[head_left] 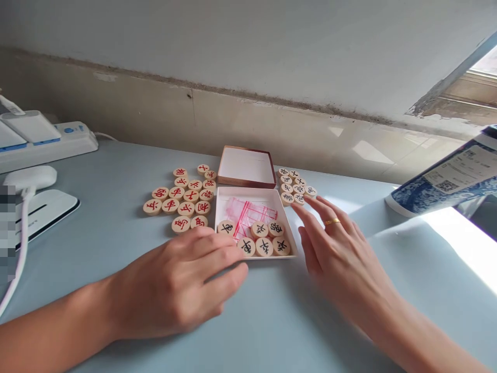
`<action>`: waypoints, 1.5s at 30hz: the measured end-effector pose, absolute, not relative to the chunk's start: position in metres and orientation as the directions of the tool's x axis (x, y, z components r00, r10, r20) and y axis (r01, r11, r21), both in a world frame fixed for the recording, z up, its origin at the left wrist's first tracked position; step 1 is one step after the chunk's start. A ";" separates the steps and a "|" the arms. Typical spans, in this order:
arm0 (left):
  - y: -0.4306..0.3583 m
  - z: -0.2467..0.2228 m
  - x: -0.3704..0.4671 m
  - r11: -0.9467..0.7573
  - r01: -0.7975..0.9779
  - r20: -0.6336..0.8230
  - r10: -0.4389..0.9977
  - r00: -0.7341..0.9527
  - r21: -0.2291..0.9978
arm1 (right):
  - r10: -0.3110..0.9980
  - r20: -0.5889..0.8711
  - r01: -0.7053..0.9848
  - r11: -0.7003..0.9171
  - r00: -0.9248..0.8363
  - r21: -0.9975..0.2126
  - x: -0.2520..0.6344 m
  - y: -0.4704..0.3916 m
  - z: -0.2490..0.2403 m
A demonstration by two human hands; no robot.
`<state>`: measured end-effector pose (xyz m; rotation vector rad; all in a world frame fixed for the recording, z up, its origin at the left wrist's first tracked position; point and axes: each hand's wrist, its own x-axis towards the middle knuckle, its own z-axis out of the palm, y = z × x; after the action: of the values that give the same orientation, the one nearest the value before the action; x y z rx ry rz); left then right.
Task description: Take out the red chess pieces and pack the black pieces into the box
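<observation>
A shallow white box (292, 235) sits in the middle of the table. Inside lie a clear plastic bag (254, 211) with pink-red markings and several wooden Chinese chess pieces (264, 247) with black characters. My left hand (186, 280) is at the box's front left corner, fingers curved and apart; its fingertips partly hide that corner, and I see nothing held. To the right of the box, my right hand (337, 243), with a gold ring, is open. Its fingertips reach a cluster of black-character pieces (286, 180). Red-character pieces (186, 209) lie grouped left of the box.
Behind the box lies its brown-edged lid (246, 166), white inside up. A power strip (73, 137), a white cable (24, 243) and a flat white device (58, 207) are at left. A blue patterned cylinder (442, 173) stands tilted in view at right. A wall (248, 114) borders the table.
</observation>
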<state>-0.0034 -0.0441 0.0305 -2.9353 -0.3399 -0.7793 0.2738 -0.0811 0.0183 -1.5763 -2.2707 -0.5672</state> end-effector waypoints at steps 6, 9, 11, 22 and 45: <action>-0.047 0.035 -0.002 -0.989 0.143 0.493 0.111 0.863 -0.029 | 0.858 0.377 0.934 0.283 -0.348 0.219 0.285 -0.072 0.008; -0.046 0.034 -0.002 -0.987 0.155 0.485 0.118 0.867 -0.036 | 0.855 0.398 0.941 0.270 -0.332 0.204 0.284 -0.072 0.011; -0.045 0.032 -0.003 -0.986 0.163 0.472 0.131 0.872 -0.027 | 0.860 0.386 0.943 0.291 -0.333 0.164 0.284 -0.071 0.011; -0.043 0.029 -0.004 -0.988 0.153 0.462 0.137 0.876 0.003 | 0.862 0.383 0.940 0.336 -0.331 0.057 0.283 -0.070 0.012; -0.045 0.033 -0.003 -0.987 0.159 0.519 0.123 0.846 -0.025 | 0.625 0.572 0.602 0.754 -0.531 -0.264 0.254 -0.098 0.037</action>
<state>-0.0026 -0.0446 0.0330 -2.9538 -0.2256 -0.8245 0.2540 -0.0980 0.0373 -0.9153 -2.2840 0.0450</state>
